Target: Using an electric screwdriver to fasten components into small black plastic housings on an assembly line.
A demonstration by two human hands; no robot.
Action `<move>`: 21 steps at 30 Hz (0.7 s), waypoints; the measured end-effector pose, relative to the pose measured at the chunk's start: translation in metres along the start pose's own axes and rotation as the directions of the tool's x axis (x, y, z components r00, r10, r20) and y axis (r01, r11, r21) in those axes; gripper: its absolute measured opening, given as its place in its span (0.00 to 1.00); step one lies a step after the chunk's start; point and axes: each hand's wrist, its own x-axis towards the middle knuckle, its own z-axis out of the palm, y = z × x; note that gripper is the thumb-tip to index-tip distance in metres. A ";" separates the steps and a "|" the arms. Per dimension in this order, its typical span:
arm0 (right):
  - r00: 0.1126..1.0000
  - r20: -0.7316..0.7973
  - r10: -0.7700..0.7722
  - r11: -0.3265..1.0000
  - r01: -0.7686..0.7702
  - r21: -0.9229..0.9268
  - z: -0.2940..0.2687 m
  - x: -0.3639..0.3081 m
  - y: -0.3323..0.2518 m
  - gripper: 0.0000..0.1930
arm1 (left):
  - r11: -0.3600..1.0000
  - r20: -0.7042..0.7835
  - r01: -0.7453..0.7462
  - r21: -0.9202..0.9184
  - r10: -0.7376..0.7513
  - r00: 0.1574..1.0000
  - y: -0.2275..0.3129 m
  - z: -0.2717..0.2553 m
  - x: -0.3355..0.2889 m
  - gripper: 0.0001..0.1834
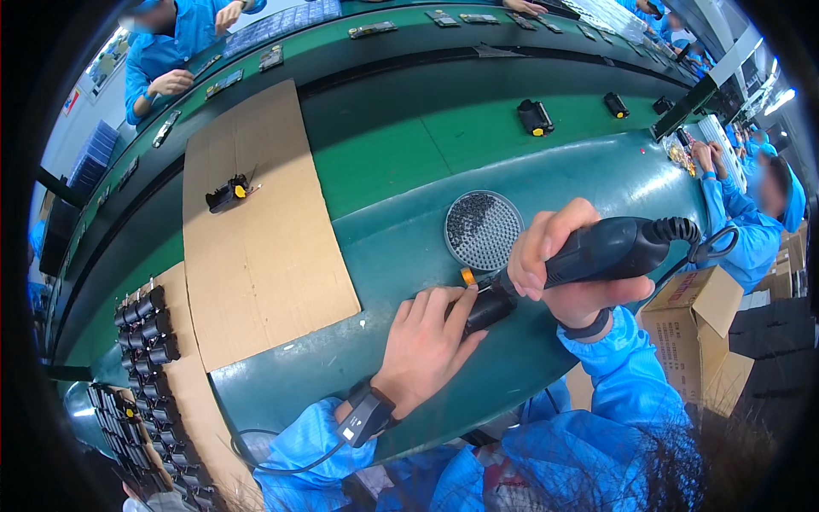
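- Around the edges, a bright workroom [95, 68], with people in blue workwear [738, 230] to both sides.
- Across the foreground, a glossy green table [397, 247]; just beyond, a green belt [409, 158] with spare cases [536, 118] spaced along it.
- At left, flat cardboard [264, 290] lying over belt and table, with one loose case [223, 196] on top; farther left, packed rows of cases [153, 367].
- At right, beside the table, an open box [682, 333].
- Right hand [587, 299] wrapped around a black corded screwdriver [606, 247], tip toward the held case.
- Left hand [426, 350] pinching the held case [488, 309] between thumb and fingers, at the table's middle, near a round dish [495, 254] of small dark pieces [472, 213].
- At the held case's far edge, a small orange-yellow bit [467, 276].
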 end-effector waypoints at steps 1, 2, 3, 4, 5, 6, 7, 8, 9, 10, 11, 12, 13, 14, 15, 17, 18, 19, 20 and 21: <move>1.000 0.006 -0.005 1.000 0.005 0.006 0.000 0.000 0.000 0.49 | 1.000 0.003 0.001 0.001 -0.001 1.000 0.000 0.000 0.000 0.32; 1.000 0.007 -0.004 1.000 0.004 0.007 0.001 0.000 0.000 0.49 | 1.000 0.002 0.002 0.002 -0.002 1.000 0.000 0.000 0.000 0.32; 1.000 -0.002 -0.005 1.000 0.005 -0.003 0.001 -0.001 -0.001 0.49 | 1.000 0.001 0.002 0.001 -0.002 1.000 0.000 0.000 0.000 0.32; 1.000 -0.011 -0.005 1.000 0.005 -0.013 0.002 -0.001 -0.002 0.48 | 1.000 0.000 0.002 0.001 -0.002 1.000 0.000 0.000 -0.001 0.31; 1.000 -0.011 -0.006 1.000 0.006 -0.014 0.002 -0.001 -0.002 0.48 | 1.000 -0.001 0.001 0.001 -0.001 1.000 0.000 0.000 -0.001 0.31; 1.000 0.004 -0.017 1.000 0.017 -0.015 0.001 -0.001 -0.002 0.48 | 1.000 -0.002 -0.001 0.000 0.001 1.000 0.000 0.000 -0.001 0.31; 0.999 0.019 -0.029 0.999 0.029 -0.017 0.001 -0.001 -0.002 0.48 | 1.000 -0.004 -0.002 -0.001 0.002 1.000 0.000 0.000 0.000 0.31; 0.999 0.019 -0.029 0.999 0.029 -0.017 0.002 0.000 -0.002 0.48 | 1.000 -0.004 -0.003 -0.001 0.003 1.000 0.000 0.000 0.000 0.31; 0.999 0.027 -0.035 0.999 0.036 -0.030 0.003 0.000 -0.002 0.47 | 1.000 -0.005 -0.003 -0.004 0.003 1.000 0.000 0.000 0.000 0.31; 0.999 0.034 -0.041 0.998 0.043 -0.042 0.003 0.000 -0.002 0.46 | 1.000 -0.006 -0.004 -0.007 0.004 1.000 0.000 0.000 0.000 0.31; 0.999 0.034 -0.041 0.998 0.042 -0.041 0.002 0.001 -0.002 0.46 | 1.000 -0.006 -0.003 -0.006 0.002 1.000 0.000 0.000 0.000 0.31; 0.998 0.042 -0.044 0.999 0.045 -0.027 0.002 0.001 -0.001 0.46 | 1.000 -0.008 -0.002 -0.003 0.002 1.000 0.000 0.000 0.000 0.31; 0.998 0.050 -0.048 0.999 0.048 -0.014 0.001 0.001 -0.001 0.46 | 1.000 -0.009 -0.002 -0.001 0.002 1.000 -0.001 0.000 -0.001 0.31; 0.998 0.050 -0.047 0.999 0.048 -0.014 0.001 0.001 -0.002 0.46 | 1.000 -0.010 -0.002 -0.001 0.002 1.000 -0.001 0.000 -0.001 0.31; 0.998 0.034 -0.045 0.999 0.045 -0.007 0.002 0.000 -0.002 0.47 | 1.000 -0.011 -0.004 -0.003 0.004 1.000 -0.001 0.000 -0.001 0.31; 0.999 0.017 -0.042 0.999 0.042 -0.001 0.002 0.000 -0.002 0.49 | 1.000 -0.012 -0.005 -0.005 0.005 1.000 -0.001 0.000 -0.001 0.31; 0.998 0.027 -0.049 0.999 0.049 -0.007 0.001 0.000 -0.002 0.49 | 1.000 -0.011 -0.007 -0.004 0.007 1.000 -0.001 0.001 0.000 0.31; 0.998 0.036 -0.056 0.998 0.057 -0.013 0.001 0.000 -0.002 0.49 | 1.000 -0.010 -0.008 -0.003 0.008 1.000 -0.001 0.001 0.000 0.31; 0.998 0.036 -0.056 0.998 0.056 -0.013 0.001 -0.001 -0.001 0.49 | 1.000 -0.010 -0.007 -0.003 0.007 1.000 -0.001 0.000 0.000 0.31; 0.998 0.031 -0.048 0.999 0.048 -0.012 0.001 -0.002 -0.001 0.49 | 1.000 -0.009 -0.007 -0.002 0.007 1.000 -0.001 0.000 0.000 0.31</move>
